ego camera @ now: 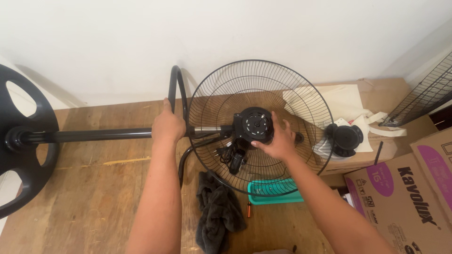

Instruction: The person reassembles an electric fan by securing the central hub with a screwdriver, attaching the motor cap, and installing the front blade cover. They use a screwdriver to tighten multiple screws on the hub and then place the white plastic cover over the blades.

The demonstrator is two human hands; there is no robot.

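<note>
The left hand (167, 126) is clenched around the black pole (94, 135) of a standing fan, at the place where the pole meets a black ring (175, 87). The fan lies on its side on the wooden floor (94, 188); its round base (23, 141) is at the far left. The right hand (278, 141) rests with open, released fingers on the black motor housing (254, 124), which sits in the middle of the wire guard (226, 80). A black cord with a plug (233, 157) hangs just below the motor. Under the guard lie a dark cloth (216, 211) and a teal tray (275, 193), close together. At the right, near the guard, a black round part (346, 138) rests on white bags (343, 103), and cardboard boxes (405, 197) stand beside them.
</note>
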